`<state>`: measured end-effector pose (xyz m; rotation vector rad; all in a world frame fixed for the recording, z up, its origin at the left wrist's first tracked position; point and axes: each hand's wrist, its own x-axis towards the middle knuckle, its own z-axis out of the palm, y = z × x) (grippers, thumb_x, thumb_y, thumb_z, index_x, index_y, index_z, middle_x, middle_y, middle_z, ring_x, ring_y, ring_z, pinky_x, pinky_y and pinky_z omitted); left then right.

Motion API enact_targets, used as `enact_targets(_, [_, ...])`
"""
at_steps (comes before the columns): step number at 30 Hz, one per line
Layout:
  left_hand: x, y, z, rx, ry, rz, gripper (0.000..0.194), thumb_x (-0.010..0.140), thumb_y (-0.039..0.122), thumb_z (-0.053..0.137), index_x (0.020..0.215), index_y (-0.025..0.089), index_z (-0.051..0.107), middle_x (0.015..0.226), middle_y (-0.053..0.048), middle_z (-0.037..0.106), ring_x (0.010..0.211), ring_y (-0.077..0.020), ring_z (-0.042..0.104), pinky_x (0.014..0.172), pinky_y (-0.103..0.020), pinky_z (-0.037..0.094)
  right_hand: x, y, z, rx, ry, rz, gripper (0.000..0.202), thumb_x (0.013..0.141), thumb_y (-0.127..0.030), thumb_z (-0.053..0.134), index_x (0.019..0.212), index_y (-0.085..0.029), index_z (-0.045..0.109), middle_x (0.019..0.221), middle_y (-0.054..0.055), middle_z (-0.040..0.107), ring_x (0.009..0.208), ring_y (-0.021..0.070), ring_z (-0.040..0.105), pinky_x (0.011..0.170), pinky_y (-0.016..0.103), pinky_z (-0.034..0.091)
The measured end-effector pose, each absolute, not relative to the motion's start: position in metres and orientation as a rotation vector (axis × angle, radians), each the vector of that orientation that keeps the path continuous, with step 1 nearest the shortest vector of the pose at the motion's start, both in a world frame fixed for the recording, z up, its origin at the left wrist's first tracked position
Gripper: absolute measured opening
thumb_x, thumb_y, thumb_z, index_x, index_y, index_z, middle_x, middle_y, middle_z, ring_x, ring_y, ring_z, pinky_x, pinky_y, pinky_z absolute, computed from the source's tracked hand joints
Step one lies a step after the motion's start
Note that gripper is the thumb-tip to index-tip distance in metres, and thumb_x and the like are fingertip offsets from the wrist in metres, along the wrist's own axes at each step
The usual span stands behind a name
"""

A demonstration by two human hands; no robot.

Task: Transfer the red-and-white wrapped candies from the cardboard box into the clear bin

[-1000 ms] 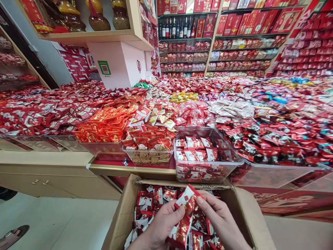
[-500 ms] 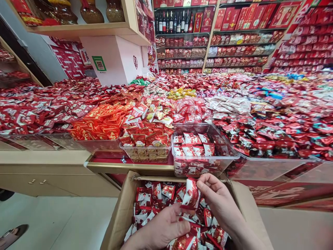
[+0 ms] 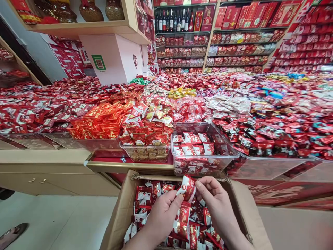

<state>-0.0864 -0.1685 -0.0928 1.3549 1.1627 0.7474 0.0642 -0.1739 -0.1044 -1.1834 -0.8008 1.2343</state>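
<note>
Both hands are over an open cardboard box (image 3: 118,217) filled with red and white candy packets (image 3: 143,195). My left hand (image 3: 162,217) pinches the left end of one red and white packet (image 3: 187,187) between thumb and fingers, and other packets lie under that hand. The same packet's right edge is pinched by my right hand (image 3: 215,205). Just beyond the box, a clear plastic bin (image 3: 204,162) holds similar packets, partly in neat rows, with its right part lower.
A smaller bin of durian packets (image 3: 145,152) stands left of the clear bin. Heaps of wrapped sweets (image 3: 104,119) spread across the counter. A white pillar (image 3: 106,62) rises at the left, under a wooden shelf (image 3: 130,29). A foot (image 3: 13,236) shows at the lower left.
My left hand has moved up and now grips the packet's left end. The packet has tilted from nearly upright to slanted, while my right hand stays at its right edge.
</note>
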Motion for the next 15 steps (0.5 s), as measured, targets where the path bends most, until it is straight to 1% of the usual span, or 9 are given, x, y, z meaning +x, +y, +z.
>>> enact_targets(1, [-0.087, -0.169, -0.092, 1.547, 1.239, 0.749, 0.029, 0.081, 0.037, 0.041, 0.067, 0.016, 0.056, 0.057, 0.002, 0.053, 0.056, -0.0107, 0.048, 0.053, -0.020, 0.037, 0.062, -0.176, -0.106, -1.207, -0.791, 1.219, 0.026, 0.069, -0.036, 0.062, 0.075, -0.020, 0.043, 0.064, -0.004, 0.049, 0.054, 0.0081, 0.042, 0.049, 0.020, 0.037])
enact_targets(3, [-0.088, -0.170, -0.093, 1.986, 1.318, 0.693, 0.026, 0.084, 0.030, 0.035, 0.076, 0.018, 0.057, 0.064, 0.000, 0.057, 0.058, -0.0124, 0.052, 0.054, -0.021, 0.039, 0.056, -0.180, -0.112, -1.229, -0.791, 1.235, 0.030, 0.067, -0.037, 0.063, 0.078, -0.021, 0.040, 0.066, -0.005, 0.048, 0.054, 0.0086, 0.043, 0.048, 0.021, 0.039])
enact_targets(5, [-0.087, -0.172, -0.097, 2.347, 1.303, 0.605, 0.025, 0.085, 0.023, 0.031, 0.087, 0.018, 0.055, 0.069, -0.002, 0.060, 0.059, -0.0147, 0.056, 0.052, -0.023, 0.041, 0.050, -0.185, -0.119, -1.213, -0.818, 1.278, 0.033, 0.067, -0.038, 0.062, 0.082, -0.022, 0.038, 0.063, -0.005, 0.047, 0.054, 0.0092, 0.043, 0.049, 0.022, 0.039])
enact_targets(7, [-0.085, -0.174, -0.103, 2.591, 1.272, 0.518, 0.024, 0.084, 0.017, 0.030, 0.089, 0.019, 0.053, 0.068, -0.003, 0.060, 0.055, -0.0163, 0.058, 0.048, -0.024, 0.042, 0.045, -0.189, -0.125, -1.208, -0.857, 1.276, 0.033, 0.068, -0.038, 0.061, 0.084, -0.022, 0.038, 0.061, -0.006, 0.046, 0.054, 0.0101, 0.044, 0.050, 0.022, 0.040])
enact_targets(9, [-0.083, -0.177, -0.107, 2.722, 1.263, 0.461, 0.021, 0.082, 0.013, 0.033, 0.084, 0.019, 0.053, 0.064, -0.002, 0.059, 0.050, -0.0166, 0.057, 0.044, -0.025, 0.043, 0.043, -0.192, -0.127, -1.261, -0.913, 1.220, 0.031, 0.068, -0.038, 0.060, 0.085, -0.021, 0.040, 0.062, -0.004, 0.047, 0.056, 0.0111, 0.045, 0.052, 0.023, 0.042])
enact_targets(11, [-0.082, -0.179, -0.110, 2.791, 1.233, 0.431, 0.019, 0.080, 0.011, 0.035, 0.083, 0.019, 0.052, 0.063, -0.002, 0.058, 0.047, -0.0168, 0.056, 0.042, -0.025, 0.042, 0.044, -0.193, -0.125, -1.337, -0.987, 1.124, 0.028, 0.069, -0.036, 0.058, 0.087, -0.020, 0.043, 0.068, -0.001, 0.051, 0.061, 0.0128, 0.049, 0.056, 0.024, 0.044])
enact_targets(13, [-0.082, -0.180, -0.111, 2.792, 1.169, 0.430, 0.017, 0.081, 0.013, 0.035, 0.083, 0.018, 0.051, 0.063, -0.002, 0.059, 0.048, -0.0173, 0.056, 0.042, -0.026, 0.042, 0.047, -0.194, -0.118, -1.388, -1.072, 1.028, 0.025, 0.072, -0.034, 0.055, 0.090, -0.020, 0.046, 0.077, 0.002, 0.055, 0.071, 0.0150, 0.053, 0.062, 0.025, 0.046])
enact_targets(15, [-0.085, -0.181, -0.109, 2.605, 1.136, 0.475, 0.017, 0.083, 0.019, 0.033, 0.082, 0.019, 0.050, 0.065, -0.003, 0.060, 0.053, -0.0167, 0.058, 0.047, -0.025, 0.043, 0.053, -0.193, -0.111, -1.391, -1.181, 0.977, 0.024, 0.075, -0.032, 0.051, 0.095, -0.019, 0.048, 0.087, 0.005, 0.058, 0.080, 0.0168, 0.056, 0.068, 0.025, 0.047])
